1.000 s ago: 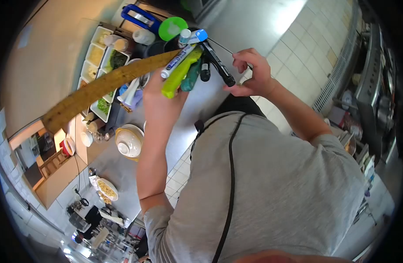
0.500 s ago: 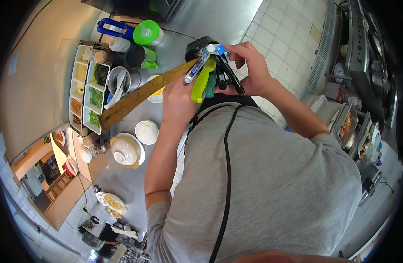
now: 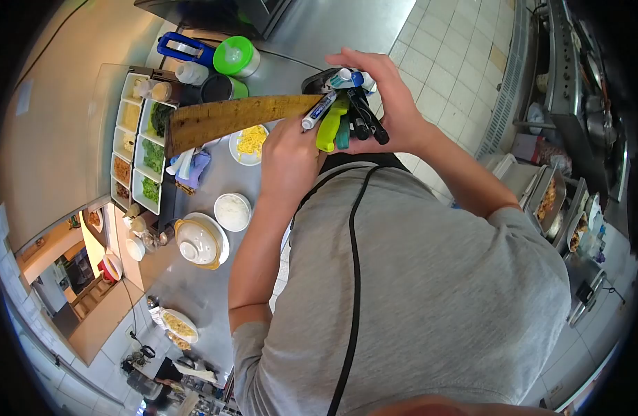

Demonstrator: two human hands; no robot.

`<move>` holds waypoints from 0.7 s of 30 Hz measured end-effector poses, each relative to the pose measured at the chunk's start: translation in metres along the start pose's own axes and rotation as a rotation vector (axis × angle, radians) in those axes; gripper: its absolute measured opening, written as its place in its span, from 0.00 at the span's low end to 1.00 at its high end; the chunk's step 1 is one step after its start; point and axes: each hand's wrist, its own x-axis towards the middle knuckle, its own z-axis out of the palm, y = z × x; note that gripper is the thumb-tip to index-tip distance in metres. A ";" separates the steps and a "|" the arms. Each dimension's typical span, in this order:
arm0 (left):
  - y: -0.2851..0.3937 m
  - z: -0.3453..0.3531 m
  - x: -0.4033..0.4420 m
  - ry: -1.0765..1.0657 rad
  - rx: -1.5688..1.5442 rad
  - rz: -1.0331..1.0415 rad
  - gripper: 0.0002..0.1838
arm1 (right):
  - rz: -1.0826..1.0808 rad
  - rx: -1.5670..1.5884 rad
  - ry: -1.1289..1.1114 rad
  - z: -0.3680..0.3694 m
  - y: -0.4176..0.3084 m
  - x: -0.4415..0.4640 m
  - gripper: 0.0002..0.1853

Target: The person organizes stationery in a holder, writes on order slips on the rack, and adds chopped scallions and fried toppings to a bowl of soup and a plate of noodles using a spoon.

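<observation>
Grey cotton covers my chest, with a black cord running down it. Past that, my left hand is beside a dark holder of markers, its fingers hidden, so I cannot tell how they close. My right hand curves round the other side, fingers spread away from the thumb. A worn wooden ruler and a lime-green handle jut from the bundle between my hands. Beyond, on the steel counter, stand a lidded pot, a plate of yellow shreds and a green-lidded tub.
</observation>
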 end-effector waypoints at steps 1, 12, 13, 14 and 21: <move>-0.001 0.000 0.001 0.012 -0.021 0.007 0.26 | 0.021 0.043 -0.014 0.001 -0.003 0.001 0.59; -0.006 0.002 -0.019 -0.058 0.108 -0.071 0.12 | -0.079 -0.037 -0.047 0.017 -0.031 -0.008 0.34; -0.006 0.003 -0.020 -0.055 0.073 -0.099 0.10 | -0.094 -0.042 -0.043 0.017 -0.033 -0.009 0.31; -0.005 0.003 -0.019 -0.058 0.071 -0.095 0.10 | -0.126 -0.051 -0.031 0.016 -0.033 -0.009 0.31; -0.008 0.003 -0.015 0.089 0.095 0.075 0.14 | -0.245 -0.110 -0.046 0.015 -0.034 -0.015 0.33</move>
